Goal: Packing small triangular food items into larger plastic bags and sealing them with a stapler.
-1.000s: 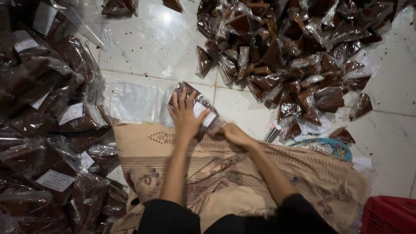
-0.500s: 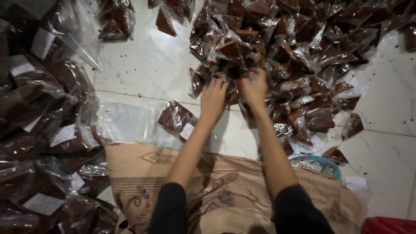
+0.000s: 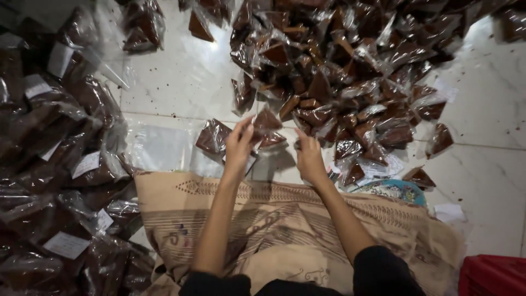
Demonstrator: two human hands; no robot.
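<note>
I see my left hand (image 3: 239,147) pinching a clear packet (image 3: 267,121) of brown filling, my right hand (image 3: 309,156) spread beside it. The packet heap (image 3: 350,71) crowds twelve to two o'clock; bare tiled floor (image 3: 181,82) opens at eleven.

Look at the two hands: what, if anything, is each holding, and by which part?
The left hand pinches a small brown packet by its lower edge. The right hand holds nothing visible.

Beside the glossy white marble-look floor (image 3: 181,82), crinkly clear plastic packets (image 3: 339,66) gleam (their brown filling looks matt), and the patterned cloth (image 3: 285,219) looks soft.
</note>
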